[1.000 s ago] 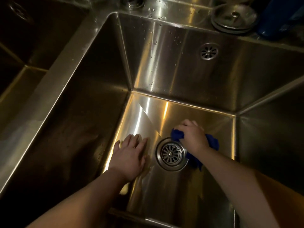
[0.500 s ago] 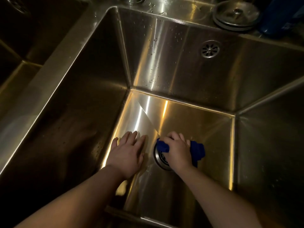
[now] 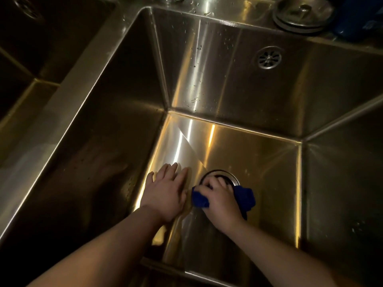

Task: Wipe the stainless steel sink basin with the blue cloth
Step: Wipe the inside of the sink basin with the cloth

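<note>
Dim warm light glints off the stainless steel sink basin (image 3: 259, 162) floor. Nearest, the right hand (image 3: 219, 200) curls round the bunched blue cloth (image 3: 244, 196), pressing it over the near rim of the drain (image 3: 222, 172), which the knuckles partly hide. The cloth's long axis runs left to right, ends poking out both sides of the fist. Just left of that grip the left hand (image 3: 165, 193) lies flat, fingers (image 3: 173, 170) straight. Beyond, on the back wall, sits an overflow grille (image 3: 268, 58); farther, a round metal plug (image 3: 302, 14) rests on the ledge.
</note>
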Demonstrator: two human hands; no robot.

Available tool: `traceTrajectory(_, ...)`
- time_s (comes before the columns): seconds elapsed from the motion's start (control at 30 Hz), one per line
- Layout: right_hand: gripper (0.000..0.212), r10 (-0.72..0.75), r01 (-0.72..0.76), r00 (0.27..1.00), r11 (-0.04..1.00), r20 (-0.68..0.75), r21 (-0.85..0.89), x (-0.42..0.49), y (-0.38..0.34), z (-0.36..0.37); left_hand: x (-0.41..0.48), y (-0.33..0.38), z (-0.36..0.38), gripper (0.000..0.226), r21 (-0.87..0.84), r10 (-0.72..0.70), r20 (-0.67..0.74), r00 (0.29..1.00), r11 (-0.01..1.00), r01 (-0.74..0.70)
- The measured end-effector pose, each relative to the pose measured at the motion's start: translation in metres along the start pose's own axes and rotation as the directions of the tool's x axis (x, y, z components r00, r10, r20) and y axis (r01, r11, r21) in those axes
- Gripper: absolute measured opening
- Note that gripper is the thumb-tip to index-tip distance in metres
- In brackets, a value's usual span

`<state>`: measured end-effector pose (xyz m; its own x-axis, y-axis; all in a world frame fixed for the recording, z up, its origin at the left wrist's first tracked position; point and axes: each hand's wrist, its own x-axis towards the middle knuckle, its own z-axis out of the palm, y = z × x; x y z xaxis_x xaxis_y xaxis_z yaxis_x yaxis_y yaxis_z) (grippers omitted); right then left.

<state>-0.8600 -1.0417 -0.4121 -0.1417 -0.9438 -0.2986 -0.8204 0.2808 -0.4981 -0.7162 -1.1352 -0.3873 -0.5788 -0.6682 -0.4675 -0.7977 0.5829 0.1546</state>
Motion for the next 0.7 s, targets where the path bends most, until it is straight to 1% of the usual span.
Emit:
traceTrajectory(0.03, 0.041, -0.033, 0.033, 0.999, 0.999, 0.02, 0.003, -0.002, 0.001, 0.0, 0.0, 0.0, 0.0, 0.062, -0.001, 0.001, 0.006, 1.0, 1.0, -0.001)
traceTrajectory(0.07, 0.041, -0.036, 0.035, 0.999, 0.999, 0.014, 0.014, 0.003, 0.003, -0.002, -0.001, -0.001, 0.0, 0.062, -0.005, 0.002, 0.012, 1.0, 1.0, -0.002)
traceTrajectory(0.1, 0.042, 0.0, 0.0, 1.0, 1.0, -0.01, 0.03, 0.014, 0.006, -0.006, -0.001, -0.001, 0.0, 0.062, -0.009, 0.002, 0.016, 1.0, 1.0, -0.002)
traceTrajectory(0.2, 0.037, 0.189, -0.171, 0.975, 0.974, -0.119, 0.15, 0.053, 0.014, -0.021, 0.0, -0.003, 0.0, 0.062, -0.017, 0.004, 0.012, 1.0, 1.0, -0.004)
traceTrajectory(0.23, 0.036, 0.209, -0.184, 0.967, 0.968, -0.143, 0.169, 0.06, 0.013, -0.02, 0.001, -0.003, 0.0, 0.062, -0.02, 0.002, 0.008, 1.0, 1.0, -0.002)
traceTrajectory(0.3, 0.037, 0.175, -0.156, 0.976, 0.977, -0.129, 0.142, 0.054, 0.007, -0.012, 0.0, -0.003, 0.001, 0.062, -0.023, -0.002, 0.0, 1.0, 1.0, 0.002)
traceTrajectory(0.37, 0.039, 0.054, -0.047, 0.996, 0.994, -0.076, 0.099, 0.029, -0.002, 0.001, 0.0, -0.002, 0.001, 0.061, -0.025, -0.003, -0.005, 1.0, 1.0, 0.003)
traceTrajectory(0.43, 0.039, -0.074, 0.075, 0.997, 0.996, -0.017, 0.057, 0.009, -0.006, 0.006, -0.001, -0.003, 0.001, 0.061, -0.028, -0.001, -0.003, 1.0, 1.0, 0.001)
traceTrajectory(0.5, 0.035, -0.129, 0.129, 0.99, 0.992, 0.047, 0.013, 0.015, 0.001, 0.0, -0.002, -0.004, 0.002, 0.061, -0.033, -0.004, -0.001, 1.0, 0.999, 0.004)
traceTrajectory(0.53, 0.034, -0.124, 0.124, 0.991, 0.992, 0.048, 0.002, 0.024, 0.003, -0.004, -0.002, -0.005, 0.002, 0.061, -0.029, -0.009, -0.004, 1.0, 1.0, 0.009)
traceTrajectory(0.57, 0.035, -0.092, 0.091, 0.996, 0.996, 0.017, 0.005, 0.034, 0.005, -0.007, -0.002, -0.006, 0.002, 0.061, -0.023, -0.015, -0.004, 1.0, 1.0, 0.015)
traceTrajectory(0.63, 0.039, 0.021, -0.017, 0.996, 0.999, -0.085, 0.048, 0.047, 0.003, -0.01, -0.004, -0.007, 0.0, 0.06, -0.015, -0.03, 0.003, 1.0, 0.999, 0.03)
traceTrajectory(0.67, 0.04, 0.049, -0.042, 0.993, 0.997, -0.107, 0.064, 0.048, 0.001, -0.008, -0.004, -0.007, -0.001, 0.06, -0.017, -0.038, 0.005, 0.999, 0.999, 0.039)
traceTrajectory(0.7, 0.041, 0.038, -0.032, 0.995, 0.997, -0.097, 0.071, 0.044, 0.0, -0.006, -0.004, -0.007, -0.002, 0.061, -0.022, -0.044, 0.006, 0.999, 0.999, 0.044)
